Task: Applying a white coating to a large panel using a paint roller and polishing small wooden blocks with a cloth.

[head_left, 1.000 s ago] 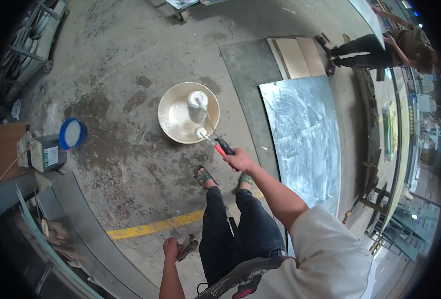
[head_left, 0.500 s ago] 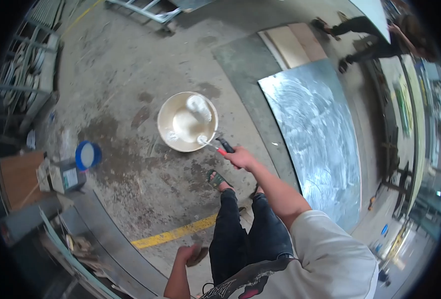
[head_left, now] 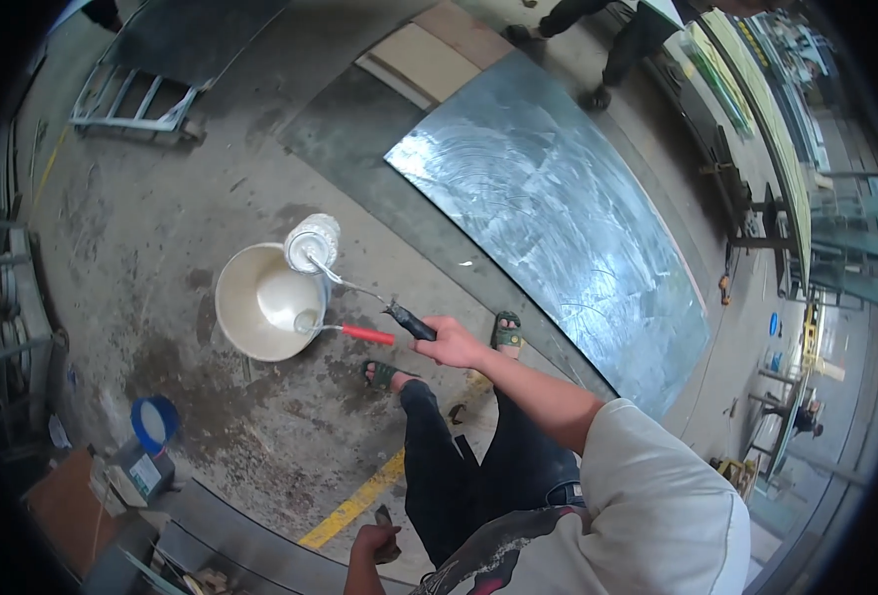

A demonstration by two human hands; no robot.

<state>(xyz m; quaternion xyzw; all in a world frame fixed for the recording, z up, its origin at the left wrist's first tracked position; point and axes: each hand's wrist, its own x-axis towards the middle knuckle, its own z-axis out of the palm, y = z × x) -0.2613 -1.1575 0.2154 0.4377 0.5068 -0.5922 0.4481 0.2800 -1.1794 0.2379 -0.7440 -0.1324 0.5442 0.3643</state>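
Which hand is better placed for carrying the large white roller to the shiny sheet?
Probably the right hand: it grips the roller by its black handle, and the shiny sheet lies on that side. The left hand hangs low, away from the roller.

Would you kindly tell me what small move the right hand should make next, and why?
I would probably swing the black-handled roller rightward, over the streaked panel: the right hand has it firmly by the handle, its head looks wet and coated in white above the rim of the bucket, and the panel lying nearby bears similar whitish streaks.
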